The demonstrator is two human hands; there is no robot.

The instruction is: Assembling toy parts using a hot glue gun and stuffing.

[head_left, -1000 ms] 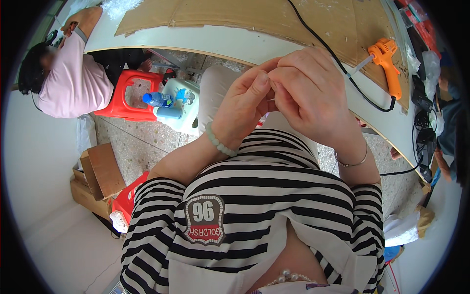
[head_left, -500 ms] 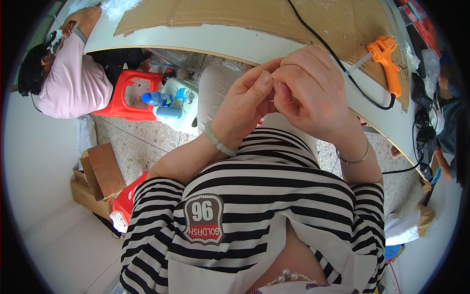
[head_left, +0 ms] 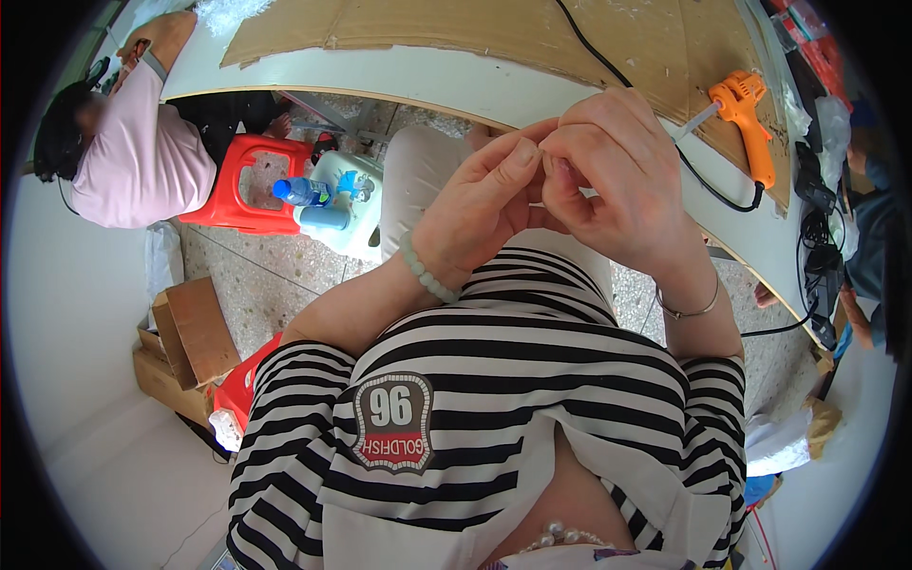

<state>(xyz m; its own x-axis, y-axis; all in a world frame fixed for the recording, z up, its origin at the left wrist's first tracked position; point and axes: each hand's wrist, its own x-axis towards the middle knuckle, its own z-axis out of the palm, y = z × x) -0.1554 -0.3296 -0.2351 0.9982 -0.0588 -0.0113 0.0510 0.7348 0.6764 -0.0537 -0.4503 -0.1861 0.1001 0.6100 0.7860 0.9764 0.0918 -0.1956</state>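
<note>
My left hand (head_left: 484,199) and my right hand (head_left: 617,180) meet in front of my chest, just short of the table edge. Both are closed, thumbs and fingertips pinched together. Whatever lies between the fingertips is hidden or too small to make out. Right of my hands, an orange glue gun (head_left: 749,123) rests on the cardboard sheet (head_left: 456,27) that covers part of the white table (head_left: 380,71). Its black cable (head_left: 703,180) runs behind my right hand.
At left, a person in a pink shirt (head_left: 142,171) sits by a red stool (head_left: 252,185). A pale stool (head_left: 366,233) carries a blue-capped bottle (head_left: 302,191). An opened cardboard box (head_left: 195,332) stands on the floor. Power adapters and cords (head_left: 819,237) line the right edge, near another person's arm (head_left: 857,318).
My hands have shifted slightly to the right, and a gap has opened between my right thumb and fingers. My fingertips are still pinched together.
</note>
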